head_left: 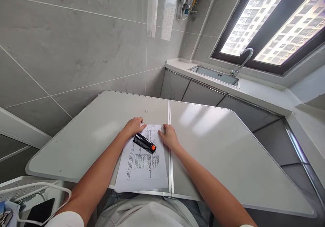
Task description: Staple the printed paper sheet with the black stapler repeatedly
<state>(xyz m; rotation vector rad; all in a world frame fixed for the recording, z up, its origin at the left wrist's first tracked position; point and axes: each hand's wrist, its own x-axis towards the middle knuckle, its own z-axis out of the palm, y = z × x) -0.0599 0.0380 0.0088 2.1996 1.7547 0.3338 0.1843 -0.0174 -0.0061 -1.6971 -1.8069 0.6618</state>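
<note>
Sheets of printed paper (pixel 142 173) lie on the table in front of me, their near edge at the table's front edge. A black stapler (pixel 144 143) with an orange end rests at a slant on top of them. My left hand (pixel 133 127) is at the far left corner of the paper, its thumb on the paper and apart from the fingers. Beside the upper right edge is my right hand (pixel 170 137), thumb and fingers apart, the thumb at the paper's edge. Neither hand touches the stapler.
The pale folding table (pixel 208 145) has a metal seam right of the paper. Two tiny pieces, perhaps staples (pixel 146 111), lie beyond my left hand. At lower left stands a white cart (pixel 27 183) with a cable and a dark device. A sink (pixel 215 74) is beyond, under the window.
</note>
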